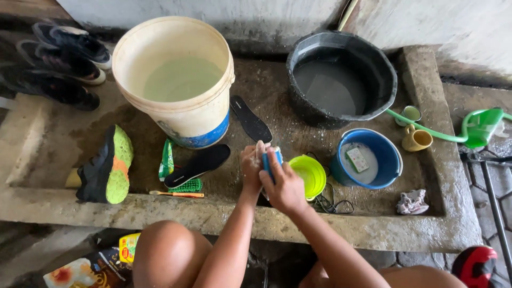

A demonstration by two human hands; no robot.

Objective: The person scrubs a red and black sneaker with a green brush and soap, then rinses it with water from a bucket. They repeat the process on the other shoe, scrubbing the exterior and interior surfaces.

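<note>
Concrete wash basin holds everything: cream bucket of pale water, black tub, smaller blue tub, black and neon-green shoe, black insole and lime bowl. Over the front rim, the left hand and right hand press together, both clasped around a small soapy blue-and-white thing, possibly a brush, beside the bowl

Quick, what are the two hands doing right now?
Left hand: closed around a soapy pale thing; what it is cannot be told.
Right hand: fingers closed on the blue brush.
</note>
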